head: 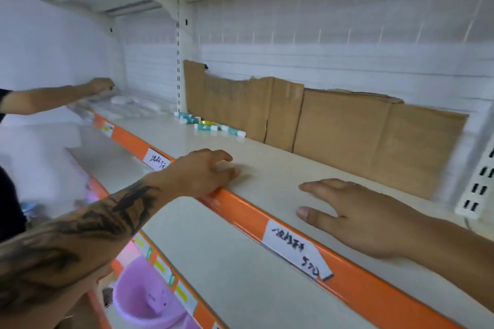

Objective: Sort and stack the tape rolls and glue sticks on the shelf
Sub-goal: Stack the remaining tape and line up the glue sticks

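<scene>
Teal glue sticks (211,125) at shelf (267,168) back; left hand (203,173) fingers curled on shelf edge, grip unclear; right hand (358,219) flat, fingers spread.

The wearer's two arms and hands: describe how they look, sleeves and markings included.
Both forearms are bare, with no sleeve showing. The left forearm carries a large dark tattoo that runs up to the wrist, and the left hand wears no glove. The right hand and its forearm are unmarked, with no ring, watch or glove visible.
</scene>
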Tool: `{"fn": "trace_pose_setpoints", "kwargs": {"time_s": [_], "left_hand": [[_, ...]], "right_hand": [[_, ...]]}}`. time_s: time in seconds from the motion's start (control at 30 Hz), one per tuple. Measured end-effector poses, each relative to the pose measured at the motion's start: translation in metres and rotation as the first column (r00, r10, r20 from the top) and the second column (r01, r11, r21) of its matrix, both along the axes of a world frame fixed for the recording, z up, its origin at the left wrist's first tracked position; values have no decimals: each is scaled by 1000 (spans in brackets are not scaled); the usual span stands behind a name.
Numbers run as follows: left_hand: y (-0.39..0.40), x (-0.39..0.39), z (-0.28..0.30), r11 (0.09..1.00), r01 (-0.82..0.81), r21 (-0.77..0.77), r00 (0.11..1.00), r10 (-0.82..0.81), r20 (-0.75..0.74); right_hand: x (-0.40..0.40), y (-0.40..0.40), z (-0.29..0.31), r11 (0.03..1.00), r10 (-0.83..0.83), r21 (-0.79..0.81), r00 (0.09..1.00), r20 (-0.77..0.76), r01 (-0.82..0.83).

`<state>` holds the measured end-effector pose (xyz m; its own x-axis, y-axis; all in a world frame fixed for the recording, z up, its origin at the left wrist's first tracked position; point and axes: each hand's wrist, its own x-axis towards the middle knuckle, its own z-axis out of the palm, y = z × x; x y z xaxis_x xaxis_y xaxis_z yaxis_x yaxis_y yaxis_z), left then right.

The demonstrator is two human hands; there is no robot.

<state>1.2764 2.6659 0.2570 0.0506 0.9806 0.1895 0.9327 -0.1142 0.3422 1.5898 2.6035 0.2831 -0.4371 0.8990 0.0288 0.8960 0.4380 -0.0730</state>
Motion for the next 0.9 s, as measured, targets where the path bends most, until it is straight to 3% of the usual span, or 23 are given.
{"fn": "trace_pose_setpoints", "kwargs": {"time_s": [0.17, 0.37, 0.63, 0.9], "left_hand": [[96, -100, 4, 998, 11, -55, 1000, -12, -19], [194, -165, 18, 997, 80, 9, 969, -76, -235], [281, -189, 14, 981, 185, 63, 947, -160, -279], [302, -191, 7, 953, 283, 105, 945, -258, -201]], "right_hand": [[-119, 103, -6, 1000, -12, 21, 1000, -28, 13], [-206, 217, -5, 992, -104, 74, 994, -15, 105], [-248, 297, -3, 957, -230, 194, 971, 58, 215], [-261, 337, -14, 924, -324, 182, 941, -95, 336]]}}
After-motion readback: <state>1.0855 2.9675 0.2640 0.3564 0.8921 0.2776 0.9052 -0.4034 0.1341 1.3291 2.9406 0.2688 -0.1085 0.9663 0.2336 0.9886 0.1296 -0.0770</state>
